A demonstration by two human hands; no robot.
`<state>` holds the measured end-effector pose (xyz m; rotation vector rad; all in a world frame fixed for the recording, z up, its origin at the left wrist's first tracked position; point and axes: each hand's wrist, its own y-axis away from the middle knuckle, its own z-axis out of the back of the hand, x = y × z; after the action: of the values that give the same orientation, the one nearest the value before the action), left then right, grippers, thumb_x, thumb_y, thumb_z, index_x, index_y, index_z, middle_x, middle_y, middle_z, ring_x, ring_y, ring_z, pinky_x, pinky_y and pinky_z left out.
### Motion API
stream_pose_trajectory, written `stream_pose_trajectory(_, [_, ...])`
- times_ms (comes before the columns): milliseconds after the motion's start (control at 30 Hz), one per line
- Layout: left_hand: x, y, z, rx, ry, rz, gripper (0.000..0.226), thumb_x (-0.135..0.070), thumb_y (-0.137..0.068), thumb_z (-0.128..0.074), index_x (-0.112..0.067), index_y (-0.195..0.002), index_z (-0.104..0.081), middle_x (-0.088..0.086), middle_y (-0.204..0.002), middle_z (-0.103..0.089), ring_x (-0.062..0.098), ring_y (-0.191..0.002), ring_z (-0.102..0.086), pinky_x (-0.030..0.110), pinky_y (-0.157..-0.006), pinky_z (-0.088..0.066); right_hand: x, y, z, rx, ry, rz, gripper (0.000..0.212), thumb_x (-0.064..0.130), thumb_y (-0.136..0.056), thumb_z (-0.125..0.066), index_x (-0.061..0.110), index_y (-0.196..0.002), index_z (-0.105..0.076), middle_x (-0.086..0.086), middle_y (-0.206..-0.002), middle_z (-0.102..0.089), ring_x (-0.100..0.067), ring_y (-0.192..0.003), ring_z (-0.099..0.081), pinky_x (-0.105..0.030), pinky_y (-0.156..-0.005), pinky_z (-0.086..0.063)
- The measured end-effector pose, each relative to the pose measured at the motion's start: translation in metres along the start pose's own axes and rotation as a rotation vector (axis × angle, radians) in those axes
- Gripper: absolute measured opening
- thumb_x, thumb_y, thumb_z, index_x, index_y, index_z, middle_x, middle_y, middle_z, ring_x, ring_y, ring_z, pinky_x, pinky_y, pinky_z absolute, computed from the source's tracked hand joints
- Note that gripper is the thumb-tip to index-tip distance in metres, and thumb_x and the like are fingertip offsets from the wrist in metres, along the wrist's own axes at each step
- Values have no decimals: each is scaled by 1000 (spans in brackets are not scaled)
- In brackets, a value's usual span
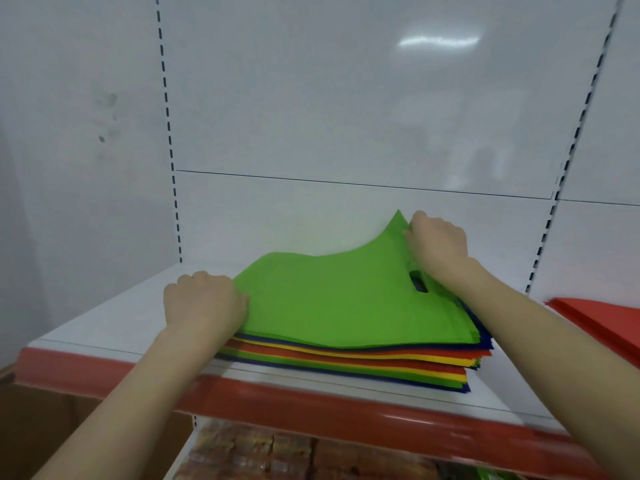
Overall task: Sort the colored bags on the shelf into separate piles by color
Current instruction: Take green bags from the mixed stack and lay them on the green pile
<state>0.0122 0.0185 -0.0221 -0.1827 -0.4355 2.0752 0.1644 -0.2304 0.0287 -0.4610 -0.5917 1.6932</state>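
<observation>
A stack of flat bags (pixel 346 362) in blue, yellow, red and green lies on the white shelf (pixel 114 317). On top is a green bag (pixel 339 299) with a cut-out handle slot at its right end. My right hand (pixel 438 244) pinches the far right corner of this bag and holds it lifted off the stack. At the bag's left edge, my left hand (pixel 202 299) grips with curled fingers. A separate pile of red bags (pixel 602 317) lies on the shelf at the far right.
The shelf has a red front lip (pixel 311 403) and a white back panel with slotted uprights (pixel 169 133). Below the shelf, packaged goods (pixel 277 452) fill a lower level. A brown cardboard box (pixel 41 427) sits at the lower left.
</observation>
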Motion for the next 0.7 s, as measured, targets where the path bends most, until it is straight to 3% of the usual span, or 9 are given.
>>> stream_pose_trajectory(167, [24, 6, 1, -85, 127, -1, 27, -32, -94, -41, -10, -100, -56, 11, -109, -58, 29, -103, -54, 30, -76, -39, 11, 7, 12, 31, -292, -98, 28, 24, -97, -44, 2, -113, -51, -18, -113, -59, -34, -103, -54, -34, -74, -37])
stream_pose_trajectory(267, [36, 12, 1, -229, 333, -9, 19, -23, -92, -45, -6, -87, -53, 16, -94, -59, 34, -89, -56, 33, -66, -36, 12, 12, 26, -15, -414, -162, 29, 26, -96, -47, 4, -114, -52, -18, -115, -58, -34, -107, -52, -36, -80, -40])
stream_pose_trajectory(400, [39, 24, -1, -336, 543, -61, 20, -21, -89, -53, -2, -84, -57, 19, -83, -60, 39, -80, -56, 42, -65, -42, 5, 28, 42, -154, -599, -234, 26, 27, -95, -49, 5, -109, -55, -13, -106, -60, -30, -106, -52, -36, -83, -41])
stream_pose_trajectory(567, [25, 36, 9, -376, 713, -148, 21, -27, -89, -54, -8, -81, -56, 9, -73, -53, 30, -68, -47, 33, -58, -30, -18, 62, 56, -241, -680, -312, 22, 26, -94, -50, 7, -104, -54, -6, -88, -55, -24, -90, -52, -28, -70, -36])
stream_pose_trajectory(700, [-1, 50, 24, -369, 841, -202, 22, -29, -88, -56, -8, -81, -59, 15, -78, -61, 36, -77, -55, 34, -61, -33, -59, 89, 71, -340, -673, -382, 20, 23, -94, -52, 5, -102, -56, -6, -84, -55, -21, -78, -50, -23, -62, -29])
